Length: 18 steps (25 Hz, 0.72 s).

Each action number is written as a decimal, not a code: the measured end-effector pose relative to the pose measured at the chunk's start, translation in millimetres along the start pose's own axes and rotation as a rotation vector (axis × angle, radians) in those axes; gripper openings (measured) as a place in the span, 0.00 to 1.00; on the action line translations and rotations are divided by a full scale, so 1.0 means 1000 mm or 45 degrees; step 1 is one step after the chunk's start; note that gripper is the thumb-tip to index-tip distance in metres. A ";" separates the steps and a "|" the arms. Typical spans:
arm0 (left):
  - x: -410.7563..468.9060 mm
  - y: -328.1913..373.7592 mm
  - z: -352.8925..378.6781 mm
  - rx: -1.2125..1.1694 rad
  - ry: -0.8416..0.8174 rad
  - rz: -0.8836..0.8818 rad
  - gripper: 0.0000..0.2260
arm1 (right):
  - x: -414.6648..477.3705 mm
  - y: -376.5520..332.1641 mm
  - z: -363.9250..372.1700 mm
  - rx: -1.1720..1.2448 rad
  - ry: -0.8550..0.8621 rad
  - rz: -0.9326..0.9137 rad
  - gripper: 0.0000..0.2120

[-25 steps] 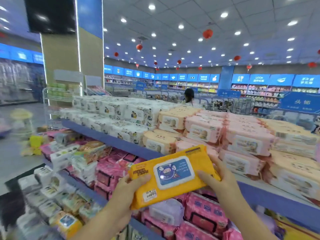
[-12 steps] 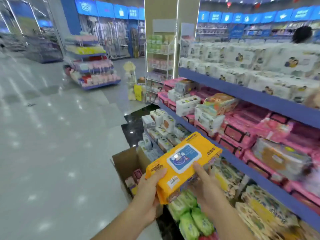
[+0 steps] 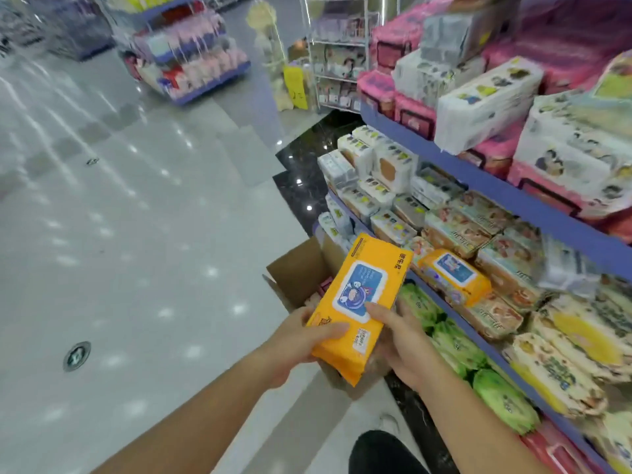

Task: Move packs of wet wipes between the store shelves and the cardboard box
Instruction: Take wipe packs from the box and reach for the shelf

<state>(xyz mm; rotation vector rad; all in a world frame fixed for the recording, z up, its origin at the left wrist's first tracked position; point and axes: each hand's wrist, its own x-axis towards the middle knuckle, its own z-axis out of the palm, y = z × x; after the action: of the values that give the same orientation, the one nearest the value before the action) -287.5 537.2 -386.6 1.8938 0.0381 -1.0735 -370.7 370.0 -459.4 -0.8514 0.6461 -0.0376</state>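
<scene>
An orange pack of wet wipes (image 3: 362, 299) with a blue and white lid label is held in both hands above the open cardboard box (image 3: 297, 268) on the floor. My left hand (image 3: 304, 340) grips its near left edge, thumb on top. My right hand (image 3: 400, 333) grips the right side, thumb on the lid label. A second orange pack (image 3: 455, 271) lies on the low shelf just to the right. Most of the box's inside is hidden behind the held pack.
Blue-edged store shelves (image 3: 496, 179) run along the right, stacked with pink, white, green and yellow packs. Glossy grey floor (image 3: 136, 251) spreads to the left. A low display rack (image 3: 191, 56) and a wire rack (image 3: 338, 53) stand farther off. My dark knee (image 3: 379, 453) shows below.
The view has swung from the upper shelves down to the floor and box. Both hands have carried the orange pack downward, and it now hangs lengthwise over the box.
</scene>
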 end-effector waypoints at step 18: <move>0.475 -0.129 -0.073 0.975 -0.587 -0.371 0.19 | 0.338 0.259 -0.009 0.713 0.820 0.505 0.15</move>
<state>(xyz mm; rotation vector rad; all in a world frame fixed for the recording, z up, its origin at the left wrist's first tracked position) -1.4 482.4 -790.5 2.2818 -0.4280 -1.8987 -158.8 442.0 -821.6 -0.1401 1.3249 -0.1304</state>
